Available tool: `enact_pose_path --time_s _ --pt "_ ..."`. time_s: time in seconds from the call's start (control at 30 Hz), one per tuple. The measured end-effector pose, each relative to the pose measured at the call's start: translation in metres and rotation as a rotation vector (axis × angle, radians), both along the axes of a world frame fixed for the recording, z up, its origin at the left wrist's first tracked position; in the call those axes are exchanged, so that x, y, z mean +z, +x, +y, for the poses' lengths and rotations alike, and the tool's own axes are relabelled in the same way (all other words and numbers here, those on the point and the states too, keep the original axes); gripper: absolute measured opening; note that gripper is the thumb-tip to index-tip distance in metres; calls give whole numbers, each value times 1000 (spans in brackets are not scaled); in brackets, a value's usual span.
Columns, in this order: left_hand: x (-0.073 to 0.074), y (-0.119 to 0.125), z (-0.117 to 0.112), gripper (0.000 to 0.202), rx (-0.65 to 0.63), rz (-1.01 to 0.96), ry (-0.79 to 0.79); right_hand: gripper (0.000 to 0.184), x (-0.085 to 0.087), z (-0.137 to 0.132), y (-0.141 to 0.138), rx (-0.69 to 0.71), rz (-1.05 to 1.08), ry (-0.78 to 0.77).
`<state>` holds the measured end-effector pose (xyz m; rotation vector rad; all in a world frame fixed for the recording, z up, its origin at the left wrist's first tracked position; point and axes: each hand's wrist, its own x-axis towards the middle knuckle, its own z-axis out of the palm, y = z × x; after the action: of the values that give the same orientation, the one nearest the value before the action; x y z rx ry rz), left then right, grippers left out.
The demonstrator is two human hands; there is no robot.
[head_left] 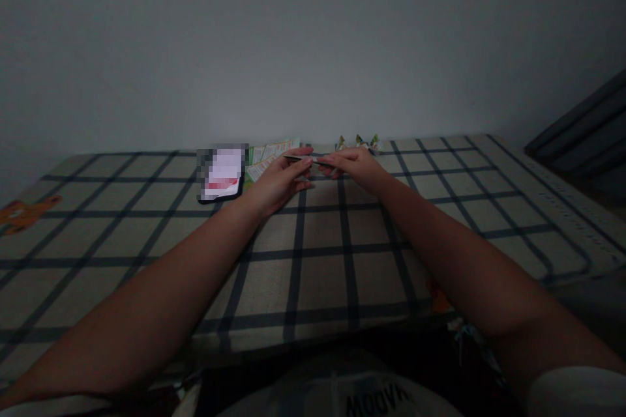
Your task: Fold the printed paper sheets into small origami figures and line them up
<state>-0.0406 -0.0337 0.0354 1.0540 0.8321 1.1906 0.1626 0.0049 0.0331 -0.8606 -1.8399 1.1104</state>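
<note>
Over the far side of the table, my left hand [283, 181] and my right hand [359, 166] meet around a thin, flat, card-like piece [294, 158]. It is seen nearly edge-on, so its face is hidden. The left thumb and fingers pinch one end, while the right fingertips close on the other. Behind my left hand lie green-and-white printed sheets [267, 155], partly covered by it. Beyond my right hand stand several small folded, colourful paper pieces [368, 142].
A phone [225, 172] with a lit, partly blurred screen lies left of the sheets. A checked cloth [323, 273] covers the table, with an orange figure [29, 214] at its left. A plain wall [313, 45] rises behind; dark slanted bars [581, 114] stand at right.
</note>
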Motion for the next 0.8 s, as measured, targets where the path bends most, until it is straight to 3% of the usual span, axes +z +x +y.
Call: enact_pose_path --time_s 0.27,0.57,0.8 --pt "1 2 -1 48 7 52 12 42 1 -3 -1 -60 -128 236" --pt "-4 0 1 53 -61 60 6 37 3 -4 -3 -67 -121 324" --pt "-7 1 1 56 -36 170 69 31 2 -4 -2 -12 -135 394"
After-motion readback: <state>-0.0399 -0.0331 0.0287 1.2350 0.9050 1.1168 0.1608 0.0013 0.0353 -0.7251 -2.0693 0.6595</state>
